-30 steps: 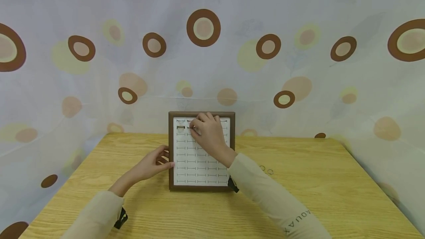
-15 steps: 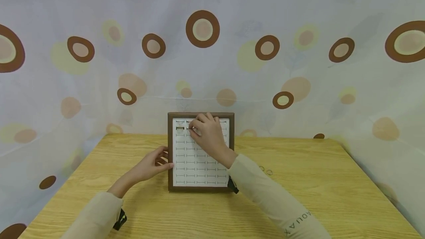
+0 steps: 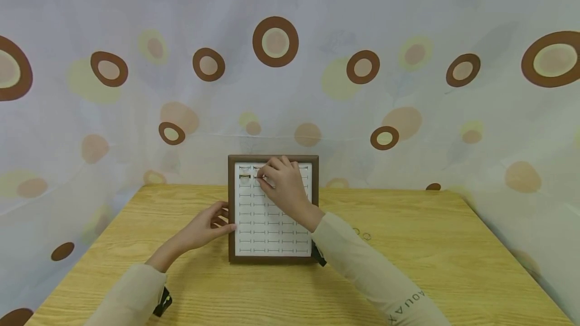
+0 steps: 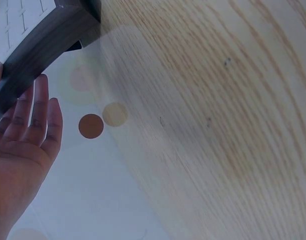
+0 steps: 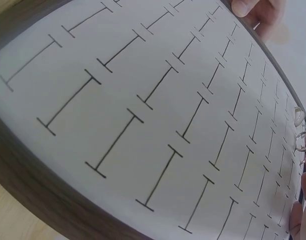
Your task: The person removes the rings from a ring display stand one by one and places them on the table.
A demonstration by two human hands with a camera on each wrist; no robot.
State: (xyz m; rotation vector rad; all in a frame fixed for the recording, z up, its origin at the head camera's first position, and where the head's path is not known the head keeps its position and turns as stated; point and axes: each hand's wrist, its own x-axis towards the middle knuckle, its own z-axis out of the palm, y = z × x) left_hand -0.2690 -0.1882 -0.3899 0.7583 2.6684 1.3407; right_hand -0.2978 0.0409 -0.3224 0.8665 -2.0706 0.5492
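A ring display tray (image 3: 273, 215) with a white slotted pad and brown frame stands upright on the table. My left hand (image 3: 204, 226) holds its left edge, thumb on the front; in the left wrist view, the fingers (image 4: 39, 112) lie behind the frame. My right hand (image 3: 286, 185) is at the upper slots, thumb and index finger pinching a small ring (image 5: 302, 141) at the second column. Beside it, another ring (image 3: 244, 177) sits in a left-column slot. Further small pieces show in the top row, partly covered by the right hand.
Two loose rings (image 3: 366, 236) lie on the wooden table (image 3: 408, 265), right of the tray and close to the right sleeve (image 3: 362, 260). Behind the table hangs a patterned curtain (image 3: 276, 94). Black wrist straps (image 3: 163, 302) show at the cuffs.
Both hands and the tray keep nearly the same positions; the right fingers stay at the same slot. The whole head view has shifted slightly.
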